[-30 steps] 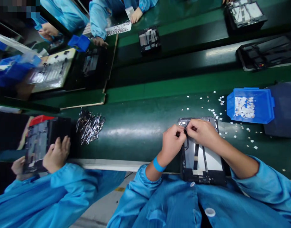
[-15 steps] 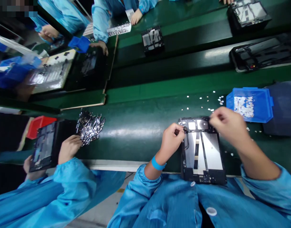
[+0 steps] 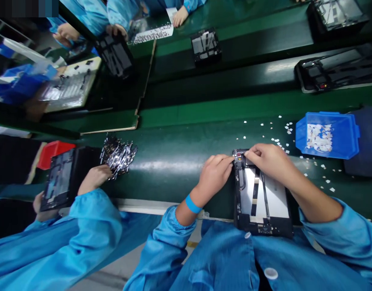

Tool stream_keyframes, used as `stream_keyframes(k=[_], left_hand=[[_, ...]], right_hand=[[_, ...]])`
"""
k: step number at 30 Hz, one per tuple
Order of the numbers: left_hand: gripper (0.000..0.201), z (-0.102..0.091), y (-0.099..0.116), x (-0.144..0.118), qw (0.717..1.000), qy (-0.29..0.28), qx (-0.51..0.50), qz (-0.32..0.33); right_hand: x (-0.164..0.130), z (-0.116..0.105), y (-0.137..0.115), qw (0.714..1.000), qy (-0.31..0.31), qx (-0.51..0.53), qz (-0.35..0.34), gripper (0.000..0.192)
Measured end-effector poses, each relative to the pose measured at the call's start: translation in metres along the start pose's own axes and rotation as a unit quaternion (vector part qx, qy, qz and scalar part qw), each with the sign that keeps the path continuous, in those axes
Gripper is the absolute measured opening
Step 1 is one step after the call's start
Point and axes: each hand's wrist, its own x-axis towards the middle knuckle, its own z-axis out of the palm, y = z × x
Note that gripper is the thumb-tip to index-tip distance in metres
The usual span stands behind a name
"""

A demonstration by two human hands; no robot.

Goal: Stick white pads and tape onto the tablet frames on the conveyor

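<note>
A tablet [image 3: 278, 198] with its inner parts exposed lies at the bench's near edge, in front of my body. My left hand [image 3: 214, 173] is closed, its fingertips at the tablet's upper left corner, beside a small reddish and yellow part. Above the tablet's top section, my right hand [image 3: 269, 159] is pinched, fingertips down close to that corner. Whatever it pinches is too small or hidden to name. Small white pieces [image 3: 289, 128] are scattered beyond and to the right of the tablet. A blue bin [image 3: 343, 139] holds more of them.
At left, a co-worker's hand [image 3: 96, 178] reaches to a pile of shiny metal strips [image 3: 121, 157]; their other hand holds another tablet [image 3: 58, 176]. A red bin [image 3: 54, 151] stands behind it. More opened tablets [image 3: 206, 44] lie across the bench, with people working there.
My right hand has moved left across the tablet's top to its upper left corner. My left hand has shifted slightly left, to the tablet's edge. Across the bench, a co-worker has raised a tablet.
</note>
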Motion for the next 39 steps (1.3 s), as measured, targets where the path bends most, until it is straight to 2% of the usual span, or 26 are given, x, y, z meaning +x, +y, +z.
stream_keyframes(k=[4, 9, 23, 31, 39], left_hand=[[0.033, 0.008, -0.002, 0.002, 0.999, -0.026, 0.037, 0.018], [0.036, 0.012, -0.004, 0.004, 0.998, -0.051, 0.040, 0.023], [0.037, 0.016, -0.010, 0.006, 0.998, -0.048, 0.027, 0.033], [0.037, 0.013, -0.010, 0.005, 0.997, -0.050, 0.040, 0.034], [0.038, 0.004, -0.004, 0.006, 0.978, -0.087, 0.169, 0.079]], right_hand=[[0.020, 0.007, -0.005, 0.998, -0.026, -0.049, 0.026, 0.027], [0.022, 0.010, -0.009, 0.995, -0.031, -0.086, 0.038, 0.026], [0.037, -0.001, -0.013, 0.987, -0.120, -0.103, 0.037, 0.024], [0.029, 0.004, -0.011, 0.992, -0.077, -0.101, 0.026, 0.025], [0.024, 0.009, -0.006, 0.995, -0.041, -0.094, -0.002, 0.026]])
